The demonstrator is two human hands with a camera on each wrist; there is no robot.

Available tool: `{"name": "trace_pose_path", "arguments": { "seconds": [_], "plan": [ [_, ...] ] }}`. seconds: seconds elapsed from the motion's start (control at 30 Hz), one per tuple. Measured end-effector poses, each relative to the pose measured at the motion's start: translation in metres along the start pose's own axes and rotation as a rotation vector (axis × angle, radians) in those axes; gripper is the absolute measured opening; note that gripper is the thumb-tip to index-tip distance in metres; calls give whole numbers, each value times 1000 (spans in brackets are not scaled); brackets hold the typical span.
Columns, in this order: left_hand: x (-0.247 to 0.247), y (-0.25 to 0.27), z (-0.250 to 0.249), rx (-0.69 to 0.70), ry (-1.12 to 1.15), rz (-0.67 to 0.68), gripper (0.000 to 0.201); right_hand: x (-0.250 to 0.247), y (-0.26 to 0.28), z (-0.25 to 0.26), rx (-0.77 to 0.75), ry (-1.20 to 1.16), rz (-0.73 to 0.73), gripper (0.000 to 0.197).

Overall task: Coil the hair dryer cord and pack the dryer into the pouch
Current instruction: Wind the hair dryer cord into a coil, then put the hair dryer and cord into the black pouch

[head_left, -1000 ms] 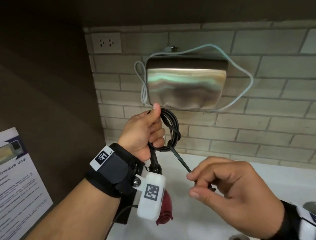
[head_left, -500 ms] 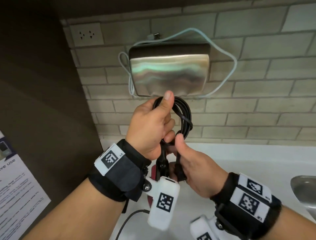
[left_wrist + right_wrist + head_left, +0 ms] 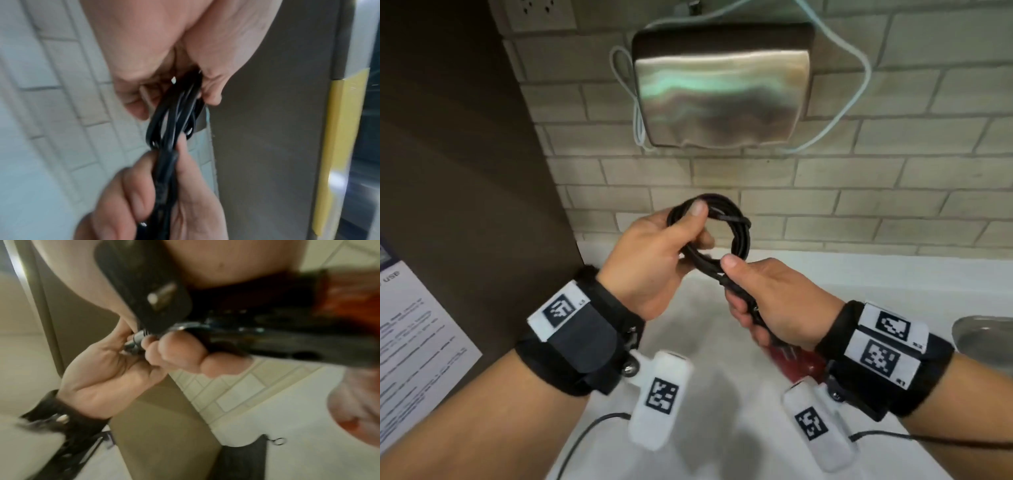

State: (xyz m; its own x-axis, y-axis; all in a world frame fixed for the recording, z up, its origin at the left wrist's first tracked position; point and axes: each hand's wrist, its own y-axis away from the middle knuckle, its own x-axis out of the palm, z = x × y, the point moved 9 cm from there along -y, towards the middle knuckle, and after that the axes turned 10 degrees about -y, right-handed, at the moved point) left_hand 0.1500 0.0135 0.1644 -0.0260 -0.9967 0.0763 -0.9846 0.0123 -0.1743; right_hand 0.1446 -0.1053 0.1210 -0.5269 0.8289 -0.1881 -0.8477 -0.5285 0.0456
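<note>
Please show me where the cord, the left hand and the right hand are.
cord [image 3: 739, 228]: head view, right side of loop.
left hand [image 3: 650, 260]: head view, back of hand.
right hand [image 3: 780, 301]: head view, back of hand.

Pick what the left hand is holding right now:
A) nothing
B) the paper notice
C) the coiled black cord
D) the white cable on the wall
C: the left hand grips the loops of the black cord, thumb pressed over the top of the coil.

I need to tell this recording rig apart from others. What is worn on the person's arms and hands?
Bare hands, no sleeves. Each wrist has a black strap with white square-code tags and a white camera pod below, trailing a thin black cable.
</note>
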Motion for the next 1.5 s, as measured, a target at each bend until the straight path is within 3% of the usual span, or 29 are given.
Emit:
{"name": "trace_pose_path", "arguments": {
  "seconds": [0.13, 0.23, 0.53, 0.63, 0.73, 0.8, 0.87, 0.93, 1.13, 1.3, 1.37, 1.43, 1.5],
  "plan": [
    [-20, 26, 82, -365, -149, 119, 13, -7, -3, -41, 131, 476, 91, 55],
    [-30, 42, 140, -561, -181, 94, 8, 8, -4, -85, 245, 693, 215, 59],
    [-35, 77, 253, -902, -166, 82, 12, 39, 0, -187, 578, 997, 500, 58],
    [-38, 77, 269, -916, -209, 21, 11, 40, -1, -209, 625, 1001, 525, 61],
    [-46, 73, 278, -910, -300, -32, 5, 41, -1, -224, 608, 984, 533, 50],
    [-55, 68, 284, -864, -520, 1, 8, 40, 0, -229, 587, 1019, 517, 36],
    [-63, 59, 282, -769, -835, 46, 16, 39, 0, -228, 553, 1060, 480, 37],
    [-67, 51, 277, -697, -996, 32, 27, 38, 1, -226, 509, 1083, 453, 44],
    [-57, 39, 269, -557, -1180, 106, 32, 28, 8, -192, 472, 932, 442, 58],
    [-61, 40, 271, -523, -1184, 228, 60, -25, -4, -137, 367, 749, 215, 58],
    [-83, 30, 261, -498, -1178, 139, 67, -52, -7, -123, 345, 739, 160, 64],
    [-123, 13, 250, -494, -1343, -22, 61, -80, -10, -116, 354, 735, 97, 73],
    [-168, 2, 247, -615, -1576, -85, 64, -103, -13, -113, 361, 734, 33, 79]
  ]
}}
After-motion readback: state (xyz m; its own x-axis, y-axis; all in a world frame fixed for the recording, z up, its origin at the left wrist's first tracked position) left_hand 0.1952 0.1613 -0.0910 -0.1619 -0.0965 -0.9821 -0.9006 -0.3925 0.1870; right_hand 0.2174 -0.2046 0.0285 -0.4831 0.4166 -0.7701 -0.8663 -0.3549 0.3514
